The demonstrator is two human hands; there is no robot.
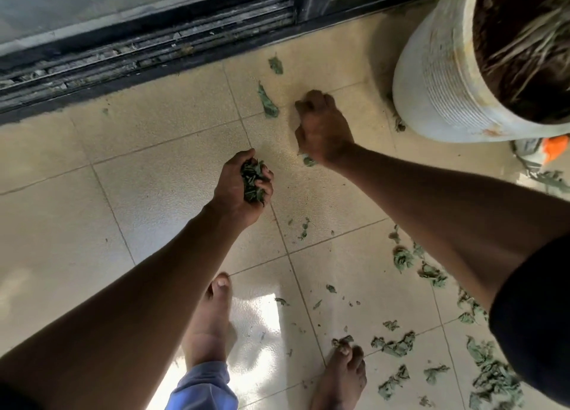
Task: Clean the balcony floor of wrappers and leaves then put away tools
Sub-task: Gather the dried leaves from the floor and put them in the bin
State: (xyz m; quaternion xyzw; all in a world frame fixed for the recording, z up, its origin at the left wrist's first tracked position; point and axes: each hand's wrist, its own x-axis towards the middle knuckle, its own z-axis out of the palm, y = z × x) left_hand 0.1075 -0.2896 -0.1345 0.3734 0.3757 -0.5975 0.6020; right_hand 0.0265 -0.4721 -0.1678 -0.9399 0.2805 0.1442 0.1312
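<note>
- Sliding door track (145,54) runs along top left, dark frame, bits of debris in the grooves.
- Tiled floor (160,169) beige, sunlit patch near bottom centre.
- Left hand (243,190) palm up, fingers curled round a bunch of dry green leaves (253,181), held above the floor.
- Left foot (209,323) bare, under the left forearm; blue trouser hem (203,388) at bottom.
- One long curled leaf (267,102) on the floor just left of the right hand; smaller leaf (276,64) above it near the door frame.
- Right hand (322,128) down at the floor, knuckles up, fingers curled under; a leaf scrap (308,161) peeks out at the wrist side. Cannot tell what the fingertips pinch, they are hidden.
- Right foot (342,378) bare, a leaf piece touching the toes.
- Scattered leaves (398,346) across the floor lower right, thickest pile (493,378) at the bottom right edge.
- White bucket-style planter (438,70) top right, soil and dry stalks inside, standing on the floor near the right hand but apart from it.
- Orange-and-white object (552,147) just below the planter, partly cut off, unclear what it is.
- Dark sleeve (536,311) on the right upper arm.
</note>
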